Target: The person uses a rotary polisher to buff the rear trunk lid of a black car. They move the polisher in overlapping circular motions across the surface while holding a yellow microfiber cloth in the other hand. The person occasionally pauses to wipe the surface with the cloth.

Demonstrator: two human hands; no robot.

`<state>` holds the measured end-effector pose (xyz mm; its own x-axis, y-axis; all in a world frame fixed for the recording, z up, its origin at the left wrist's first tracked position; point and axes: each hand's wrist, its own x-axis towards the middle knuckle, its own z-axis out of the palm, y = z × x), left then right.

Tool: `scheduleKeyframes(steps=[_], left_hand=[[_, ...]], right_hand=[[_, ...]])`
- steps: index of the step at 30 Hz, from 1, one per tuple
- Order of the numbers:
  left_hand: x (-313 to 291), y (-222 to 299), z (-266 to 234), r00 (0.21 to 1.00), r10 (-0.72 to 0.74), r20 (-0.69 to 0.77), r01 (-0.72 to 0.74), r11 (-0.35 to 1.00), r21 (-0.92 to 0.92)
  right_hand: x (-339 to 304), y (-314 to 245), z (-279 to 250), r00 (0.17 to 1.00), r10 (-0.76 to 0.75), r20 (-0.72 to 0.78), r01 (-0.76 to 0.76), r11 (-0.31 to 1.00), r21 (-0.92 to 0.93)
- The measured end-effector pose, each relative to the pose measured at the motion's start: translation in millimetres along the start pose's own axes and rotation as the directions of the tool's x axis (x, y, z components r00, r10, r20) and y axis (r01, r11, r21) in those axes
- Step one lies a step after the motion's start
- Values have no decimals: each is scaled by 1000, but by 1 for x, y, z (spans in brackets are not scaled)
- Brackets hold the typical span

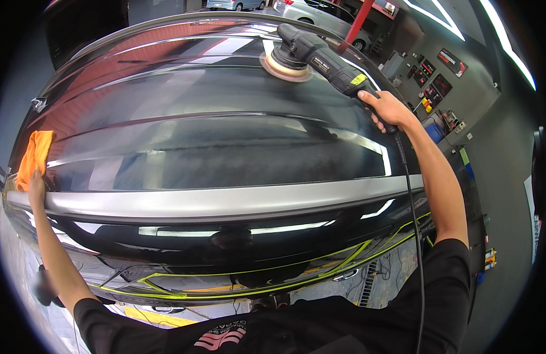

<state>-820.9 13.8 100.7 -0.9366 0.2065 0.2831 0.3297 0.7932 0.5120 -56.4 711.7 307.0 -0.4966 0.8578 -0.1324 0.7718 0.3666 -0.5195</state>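
Note:
My right hand (388, 111) is wrapped round the rear handle of a black electric polisher (332, 64), its arm stretched far across a car roof (226, 141). The polisher's round pad (289, 72) rests on the glossy dark roof near its far side. At the roof's left end, an orange cloth (35, 154) is gripped in my left hand (36, 187), beside the silver roof rail (226, 203). The cloth partly hides those fingers. A hazy film shows on parts of the roof.
The polisher's black cord (412, 236) hangs down past my right arm. Yellow-green masking tape (226, 293) lines the car's side below the rail. A silver car (326, 17) and a red post (359, 22) stand beyond the roof. Tools hang on the grey wall at right.

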Motion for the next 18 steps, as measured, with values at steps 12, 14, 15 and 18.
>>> scheduleKeyframes(steps=[12, 14, 15, 18], left_hand=[[29, -15, 23, 999, 42, -19, -42, 999, -23], [32, -14, 22, 996, -19, 88, 26, 997, -69], [34, -15, 20, 989, -48, 139, 60, 994, -87], [45, -25, 10, 997, 27, 78, -23, 998, -53]], right_hand=[[12, 10, 0, 997, 78, -28, -78, 997, 12], [12, 9, 1, 996, 80, -30, -79, 997, 20], [13, 10, 1, 997, 78, -29, -77, 997, 28], [17, 16, 3, 997, 73, -19, -73, 997, 30]])
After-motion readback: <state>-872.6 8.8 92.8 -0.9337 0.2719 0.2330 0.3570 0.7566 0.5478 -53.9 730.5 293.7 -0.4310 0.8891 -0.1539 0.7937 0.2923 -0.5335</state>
